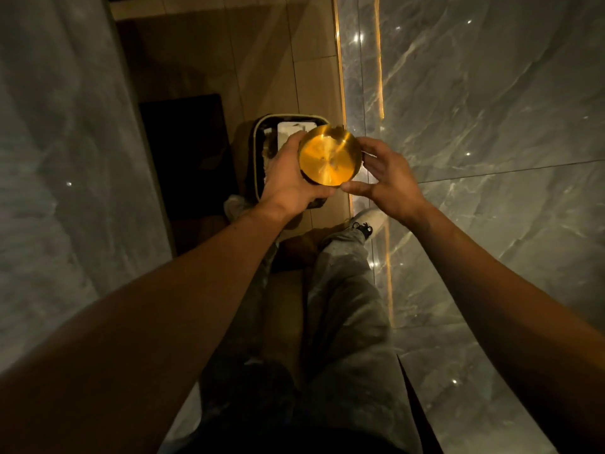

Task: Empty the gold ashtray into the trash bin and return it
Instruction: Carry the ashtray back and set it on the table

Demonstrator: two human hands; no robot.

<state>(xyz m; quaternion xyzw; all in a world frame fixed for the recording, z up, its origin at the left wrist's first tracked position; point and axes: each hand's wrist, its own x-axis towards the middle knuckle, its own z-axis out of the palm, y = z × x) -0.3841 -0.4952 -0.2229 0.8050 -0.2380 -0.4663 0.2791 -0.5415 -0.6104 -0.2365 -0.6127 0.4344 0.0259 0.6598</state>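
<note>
This looks like a hotel or upscale lounge interior, dimly lit. Polished grey marble floor [491,126] glints with ceiling-light reflections, and a glowing gold trim strip [342,93] divides it from warm wood-look flooring [262,60]. A grey marble wall panel [59,158] rises at the left, and a small trash bin [258,132] stands beside a dark mat [186,152].

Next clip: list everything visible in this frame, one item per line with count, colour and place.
ashtray: one, gold, held over the bin
trash bin: one, dark with pale rim, on the floor below the hands, holding pale litter
mat: one, dark, left of the bin
floor: tan tiles centre, grey marble right
shoes: two, pale, near the bin
trousers: grey, bottom centre
left hand: gripping the ashtray
right hand: fingers open at the ashtray's rim
</note>
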